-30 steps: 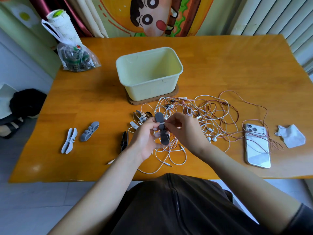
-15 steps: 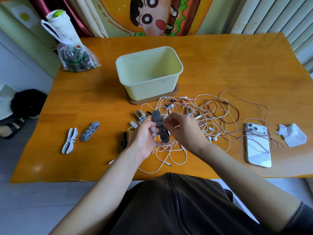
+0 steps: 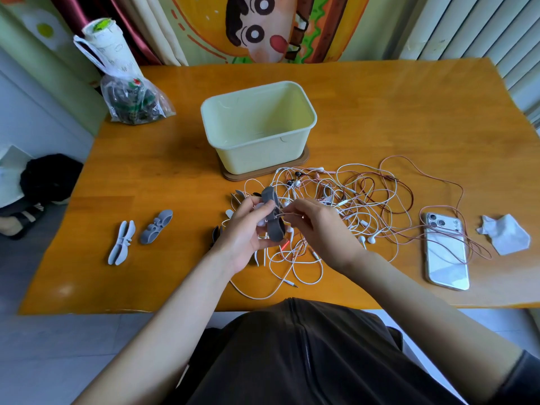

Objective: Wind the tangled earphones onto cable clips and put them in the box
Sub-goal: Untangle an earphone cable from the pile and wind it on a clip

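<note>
- left hand [image 3: 248,233] is held above the table [image 3: 409,112], fingers + thumb curled round a dark grey cable clip [image 3: 274,222]. Clip stands roughly upright, tilted a bit, its top end toward the box
- right hand [image 3: 320,229] is just beside it, nearly touching. Thumb + forefinger pinch a thin earphone cable [image 3: 281,213] right at the clip's middle, other fingers curled in
- can't tell how much cable is actually wound on the clip, the fingers cover that bit
- earphone tangle [image 3: 350,197] lies on the table under and to the right of both hands: white, pinkish and red-brown wires all looped thru each other, a few white buds poking out near the right wrist
- one white lead w/ a jack plug [image 3: 293,284] trails toward the table's near edge
- box [image 3: 257,159] is pale yellow-green, open top, sitting on a brown wooden board [image 3: 305,159], just beyond the tangle, mid-table
- spare clips: a light grey clip [image 3: 121,242] and a mid grey clip [image 3: 156,226] lie side by side, well left of the hands. A black clip [image 3: 215,235] sits half hidden behind the left hand
- phone [image 3: 445,255] lies face down on the right, w/ red-brown wire draped over it
- crumpled tissue [image 3: 505,233] sits just right of the phone
- plastic bag [image 3: 133,103] w/ stuff inside is at the far left corner
</note>
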Available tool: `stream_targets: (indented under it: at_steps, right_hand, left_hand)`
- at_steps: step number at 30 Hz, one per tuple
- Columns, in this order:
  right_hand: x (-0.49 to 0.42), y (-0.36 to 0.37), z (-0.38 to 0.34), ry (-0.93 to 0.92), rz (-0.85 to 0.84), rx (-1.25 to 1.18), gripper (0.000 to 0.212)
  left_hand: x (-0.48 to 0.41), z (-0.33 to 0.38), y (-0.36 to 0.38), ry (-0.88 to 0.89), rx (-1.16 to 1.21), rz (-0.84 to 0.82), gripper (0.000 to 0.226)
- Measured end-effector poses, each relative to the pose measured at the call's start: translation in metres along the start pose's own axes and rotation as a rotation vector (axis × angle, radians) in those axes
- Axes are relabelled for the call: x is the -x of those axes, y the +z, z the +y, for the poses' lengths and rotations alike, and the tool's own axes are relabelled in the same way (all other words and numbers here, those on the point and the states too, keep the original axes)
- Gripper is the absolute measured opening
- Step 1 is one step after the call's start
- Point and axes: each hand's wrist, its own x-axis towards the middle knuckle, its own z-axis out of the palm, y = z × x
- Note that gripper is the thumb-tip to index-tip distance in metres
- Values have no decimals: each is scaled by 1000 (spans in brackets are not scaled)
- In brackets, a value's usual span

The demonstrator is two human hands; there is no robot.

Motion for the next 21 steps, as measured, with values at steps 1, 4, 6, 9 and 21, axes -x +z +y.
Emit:
stream_targets:
  at_steps: [1, 4, 6, 9, 21]
  right_hand:
    - [0, -1, 2, -16, 15, 21, 15]
    - [0, -1, 1, -31, 14, 18, 16]
    - [0, 0, -1, -19, 12, -3, 16]
    - [2, 2, 1, -13, 43, -20, 13]
    - [0, 0, 2, 31, 67, -22, 15]
  left_hand:
    - [1, 0, -1, -6, -6, -18, 11]
    - [3, 0, -2, -19, -43, -82, 10]
    - [4, 0, -2, -19, -51, -101, 12]
    - [4, 0, -2, -11, -18, -102, 14]
    - [5, -2, -4, 52, 112, -77, 31]
